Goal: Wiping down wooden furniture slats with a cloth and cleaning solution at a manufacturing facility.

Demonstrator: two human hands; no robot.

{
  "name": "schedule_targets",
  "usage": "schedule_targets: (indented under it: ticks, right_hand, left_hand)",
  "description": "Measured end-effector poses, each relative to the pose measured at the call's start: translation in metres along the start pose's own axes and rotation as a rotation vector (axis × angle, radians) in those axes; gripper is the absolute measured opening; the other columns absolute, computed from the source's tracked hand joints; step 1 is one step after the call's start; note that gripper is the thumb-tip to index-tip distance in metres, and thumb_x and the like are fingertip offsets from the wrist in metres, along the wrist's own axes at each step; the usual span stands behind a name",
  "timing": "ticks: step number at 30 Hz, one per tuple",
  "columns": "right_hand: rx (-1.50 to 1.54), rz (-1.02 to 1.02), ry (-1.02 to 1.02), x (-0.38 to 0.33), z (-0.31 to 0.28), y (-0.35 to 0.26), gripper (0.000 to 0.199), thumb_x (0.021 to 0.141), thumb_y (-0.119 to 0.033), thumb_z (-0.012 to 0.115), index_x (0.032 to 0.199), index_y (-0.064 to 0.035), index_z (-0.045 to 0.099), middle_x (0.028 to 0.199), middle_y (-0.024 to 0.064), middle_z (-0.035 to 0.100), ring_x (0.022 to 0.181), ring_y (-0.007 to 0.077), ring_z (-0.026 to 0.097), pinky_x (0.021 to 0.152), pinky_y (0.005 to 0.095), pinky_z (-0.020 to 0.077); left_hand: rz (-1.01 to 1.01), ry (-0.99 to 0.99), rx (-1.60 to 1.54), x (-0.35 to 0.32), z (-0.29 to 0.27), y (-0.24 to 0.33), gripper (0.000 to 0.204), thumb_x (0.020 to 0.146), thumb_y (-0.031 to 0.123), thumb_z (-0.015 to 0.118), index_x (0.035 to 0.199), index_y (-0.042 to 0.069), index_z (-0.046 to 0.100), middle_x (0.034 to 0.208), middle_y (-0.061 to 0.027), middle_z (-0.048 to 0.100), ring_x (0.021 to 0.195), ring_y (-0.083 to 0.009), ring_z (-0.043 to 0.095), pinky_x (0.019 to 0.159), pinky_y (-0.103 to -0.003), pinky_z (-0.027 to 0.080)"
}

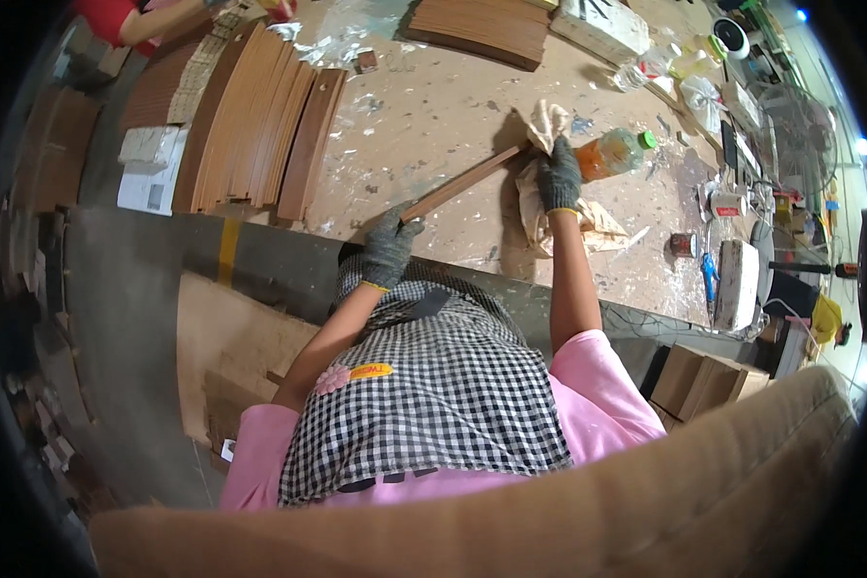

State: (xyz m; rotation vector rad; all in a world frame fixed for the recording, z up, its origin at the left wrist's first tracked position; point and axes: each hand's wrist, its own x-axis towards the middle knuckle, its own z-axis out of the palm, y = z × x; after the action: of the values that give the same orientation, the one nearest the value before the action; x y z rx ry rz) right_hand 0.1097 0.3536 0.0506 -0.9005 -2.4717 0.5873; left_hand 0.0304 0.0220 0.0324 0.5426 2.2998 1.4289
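My left hand, in a dark knit glove, is closed on the near end of a narrow brown wooden strip. The strip slants up and to the right above the worktable. At its far end, my right hand, gloved alike, grips a cream cloth that lies against the strip. More crumpled cream cloth spreads on the table under and beside my right wrist. Just right of that hand lies a clear bottle with orange liquid and a green cap.
Stacked brown wooden strips stand at the left of the paint-spotted worktable; another stack lies at the far side. On the right are a small tin, a blue-handled tool and more bottles. Another person's arm reaches in at the far left.
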Motion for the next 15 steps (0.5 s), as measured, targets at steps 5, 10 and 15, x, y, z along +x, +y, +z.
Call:
schedule_targets:
  ticks: [5,10,15]
  right_hand:
    - [-0.567,-0.468,-0.216,-0.079,0.031,-0.056,0.074,0.088,-0.006,0.053,0.157,-0.0074,0.027,0.165,0.0188,0.017,0.146,0.0388,0.03,0.105,0.0433,0.0421]
    - [-0.099,-0.671,-0.525,-0.135,0.03,-0.149,0.067,0.091,-0.016,0.054,0.154,-0.0123,0.034,0.16,0.0156,0.032,0.139,0.0351,0.041,0.11,0.0577,0.0356]
    - [-0.168,-0.128,-0.326,-0.051,0.024,-0.044,0.046,0.09,-0.006,0.051,0.136,-0.0015,0.052,0.102,0.0235,0.065,0.083,0.0364,0.064,0.075,0.0454,0.0513]
  left_hand:
    - [-0.009,-0.029,-0.004,0.005,0.007,-0.01,0.037,0.088,0.024,0.071,0.12,0.005,0.066,0.092,-0.019,0.07,0.084,-0.0315,0.067,0.077,-0.039,0.053]
    - [0.544,0.019,0.284,0.032,0.019,-0.06,0.042,0.094,0.029,0.063,0.127,0.006,0.053,0.12,-0.0102,0.062,0.109,-0.0268,0.06,0.089,-0.037,0.053]
    - [-0.141,-0.266,-0.092,0.02,-0.018,0.008,0.047,0.091,0.02,0.07,0.13,-0.001,0.053,0.115,-0.015,0.066,0.096,-0.0236,0.069,0.087,-0.035,0.057]
